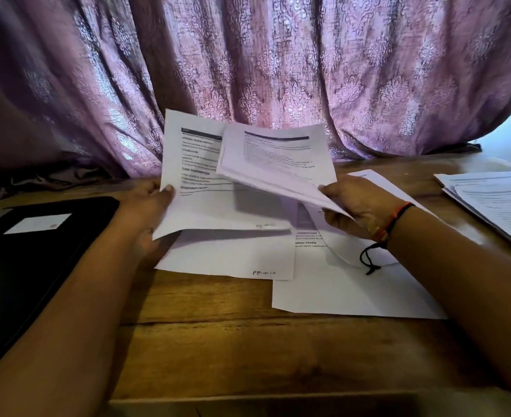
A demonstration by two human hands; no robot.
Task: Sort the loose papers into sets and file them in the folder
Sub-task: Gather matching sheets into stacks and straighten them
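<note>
Head, left hand sheet, right hand stack

Your room's pretty dim, daylight glows through the curtain, the held sheets look blurred, and the wide lens bends edges.
</note>
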